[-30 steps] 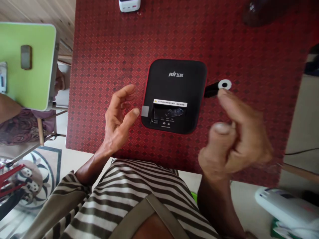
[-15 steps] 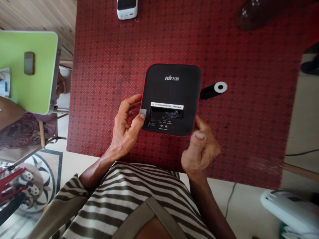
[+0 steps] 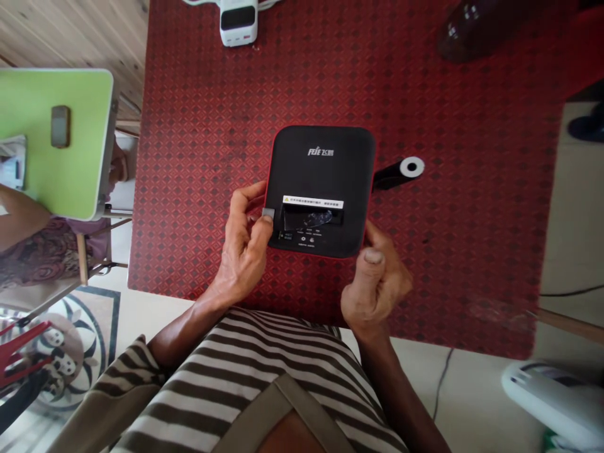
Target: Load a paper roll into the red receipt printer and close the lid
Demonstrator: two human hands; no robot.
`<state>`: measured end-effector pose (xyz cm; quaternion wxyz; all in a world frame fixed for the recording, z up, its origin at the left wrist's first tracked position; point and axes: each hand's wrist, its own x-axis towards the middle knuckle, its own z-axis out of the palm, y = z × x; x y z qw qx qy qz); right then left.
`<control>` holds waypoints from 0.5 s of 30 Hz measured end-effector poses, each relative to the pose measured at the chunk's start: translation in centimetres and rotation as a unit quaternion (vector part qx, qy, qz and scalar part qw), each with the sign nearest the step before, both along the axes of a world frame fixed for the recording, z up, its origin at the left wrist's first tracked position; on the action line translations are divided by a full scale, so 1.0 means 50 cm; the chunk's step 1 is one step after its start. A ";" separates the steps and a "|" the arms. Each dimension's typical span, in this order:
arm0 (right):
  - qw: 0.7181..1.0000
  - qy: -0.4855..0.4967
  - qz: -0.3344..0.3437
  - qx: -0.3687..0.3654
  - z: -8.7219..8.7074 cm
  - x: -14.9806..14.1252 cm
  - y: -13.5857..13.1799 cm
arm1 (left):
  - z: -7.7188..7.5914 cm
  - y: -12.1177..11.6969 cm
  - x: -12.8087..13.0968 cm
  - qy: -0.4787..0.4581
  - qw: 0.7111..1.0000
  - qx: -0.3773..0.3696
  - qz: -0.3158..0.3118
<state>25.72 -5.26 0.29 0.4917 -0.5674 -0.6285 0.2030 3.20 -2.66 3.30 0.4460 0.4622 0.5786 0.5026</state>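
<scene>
One black device point(image 3: 321, 170) between left hand point(image 3: 245, 242) and right hand point(image 3: 380, 280), at the near middle of the red patterned worktop point(image 3: 453, 251); resting or lifted, cannot tell. At left, grip narrow, holding the device, thumb on the silver patch point(image 3: 268, 212) near the lower corner. At right, fingers at the lower edge, thumb raised apart; grip wide or narrow, cannot tell. Just right of the device, a black roll point(image 3: 389, 177) with a white-ringed end.
</scene>
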 end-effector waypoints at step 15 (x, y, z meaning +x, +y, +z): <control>0.999 -0.040 -0.022 -0.013 0.046 0.035 0.031 | -0.045 0.001 -0.031 0.045 0.997 0.052 -0.043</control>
